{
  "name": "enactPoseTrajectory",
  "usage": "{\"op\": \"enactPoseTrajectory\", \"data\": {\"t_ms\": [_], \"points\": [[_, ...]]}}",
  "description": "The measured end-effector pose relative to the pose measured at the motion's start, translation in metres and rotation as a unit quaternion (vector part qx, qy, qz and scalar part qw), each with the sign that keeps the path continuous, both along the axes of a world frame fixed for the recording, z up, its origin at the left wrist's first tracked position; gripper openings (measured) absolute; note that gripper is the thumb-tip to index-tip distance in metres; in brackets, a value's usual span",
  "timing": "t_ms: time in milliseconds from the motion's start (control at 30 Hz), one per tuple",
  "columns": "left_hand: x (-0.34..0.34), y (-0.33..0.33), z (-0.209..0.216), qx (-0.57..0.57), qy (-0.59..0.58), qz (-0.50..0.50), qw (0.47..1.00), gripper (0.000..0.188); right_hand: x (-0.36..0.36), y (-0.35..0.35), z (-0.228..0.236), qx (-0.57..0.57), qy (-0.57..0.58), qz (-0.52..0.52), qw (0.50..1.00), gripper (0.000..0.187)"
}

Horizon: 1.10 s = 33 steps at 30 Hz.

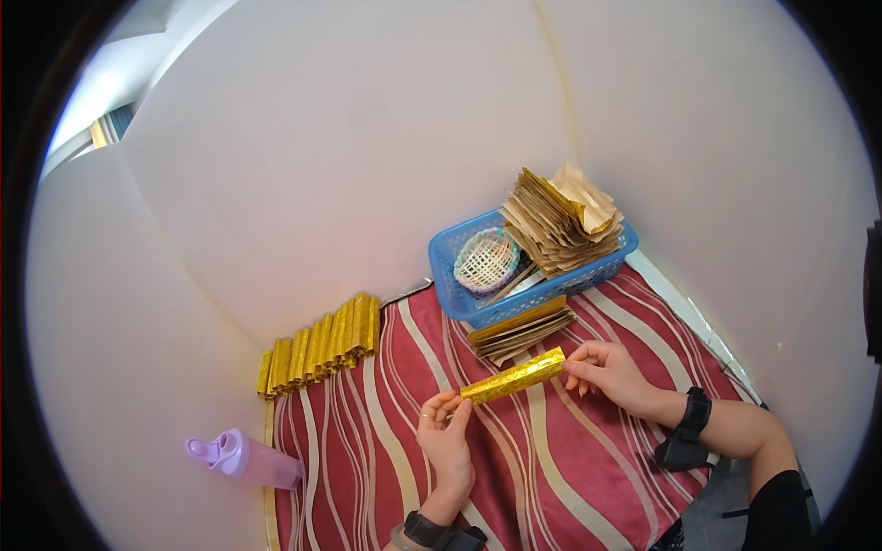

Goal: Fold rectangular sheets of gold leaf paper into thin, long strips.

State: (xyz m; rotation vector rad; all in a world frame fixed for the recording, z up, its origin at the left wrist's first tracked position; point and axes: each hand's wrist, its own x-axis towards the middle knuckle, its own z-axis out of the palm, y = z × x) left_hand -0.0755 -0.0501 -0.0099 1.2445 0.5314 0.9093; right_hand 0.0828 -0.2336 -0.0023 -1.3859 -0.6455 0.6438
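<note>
A shiny gold paper roll (513, 376) is held level above the striped cloth, one end in each hand. My left hand (446, 439) pinches its left end between thumb and fingers; a ring shows on one finger. At the other end, my right hand (611, 372) grips the tip with bent fingers. Just beyond the roll lies a small stack of folded brown and gold paper sheets (522, 332). Several finished-looking gold rolls (322, 342) are piled side by side against the wall at the left.
A blue plastic basket (441, 266) at the back holds a small woven basket (487, 261) and a thick stack of brown paper (560, 220). A purple bottle (257, 462) stands at the left edge. Pale walls (349, 138) enclose the red striped cloth (588, 441).
</note>
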Motion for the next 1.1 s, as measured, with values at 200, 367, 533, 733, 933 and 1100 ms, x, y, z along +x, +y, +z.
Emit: {"op": "enactPoseTrajectory", "data": {"t_ms": [200,367,533,733,933,1100], "points": [[-0.003,0.004,-0.007,0.025,-0.016,-0.014,0.999,0.022,0.000,0.000,-0.001,-0.005,0.014,0.012,1.000,0.015],[-0.001,0.002,-0.002,0.007,-0.052,-0.010,0.999,0.020,-0.001,0.000,-0.001,-0.002,0.021,0.029,0.999,0.015],[-0.002,0.004,-0.002,-0.021,-0.050,-0.015,0.998,0.016,-0.002,-0.001,0.003,-0.009,0.012,0.050,0.999,0.015],[-0.002,0.006,-0.005,0.009,-0.025,0.000,1.000,0.010,0.000,-0.001,-0.005,0.012,0.000,0.061,0.998,0.014],[0.000,0.012,-0.002,-0.013,-0.015,0.006,1.000,0.010,-0.003,-0.003,0.008,-0.055,0.015,0.076,0.996,0.019],[-0.003,0.018,0.005,0.030,0.034,-0.142,0.989,0.009,0.008,-0.006,-0.002,0.029,0.015,-0.003,0.999,0.019]]}}
